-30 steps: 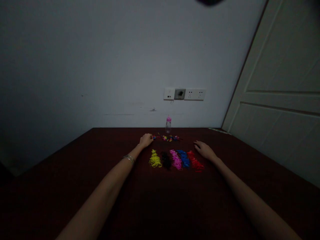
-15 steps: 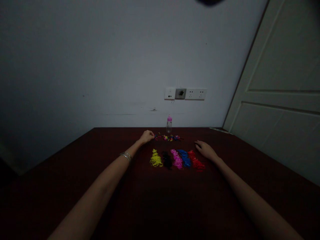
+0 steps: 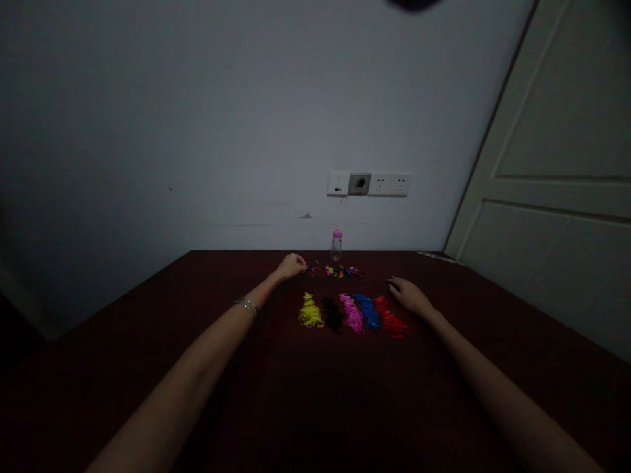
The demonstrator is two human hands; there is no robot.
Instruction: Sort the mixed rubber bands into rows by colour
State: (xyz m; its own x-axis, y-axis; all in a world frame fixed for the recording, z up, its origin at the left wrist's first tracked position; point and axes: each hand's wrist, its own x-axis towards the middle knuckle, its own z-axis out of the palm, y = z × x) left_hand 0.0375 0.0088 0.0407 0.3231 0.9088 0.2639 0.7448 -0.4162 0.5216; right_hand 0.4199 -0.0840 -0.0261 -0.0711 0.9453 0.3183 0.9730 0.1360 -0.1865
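I am in what looks like a dim room of a home. Facing me, a plain pale wall (image 3: 246,131), scuffed in places, carries a row of sockets (image 3: 388,185), and on my right stands a pale panelled door (image 3: 552,157) of a household kind. My dark reddish tabletop (image 3: 315,394) bears a pink-topped bottle (image 3: 336,246), like a baby's, near its far edge.

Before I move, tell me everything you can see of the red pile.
The red pile is a loose, slanting heap of thin, band-like pieces, perhaps rubber, straggling at its near end. It lies on the dark table, rightmost in a row of five, close beside the blue pile. The right hand is next to it, apparently not touching.
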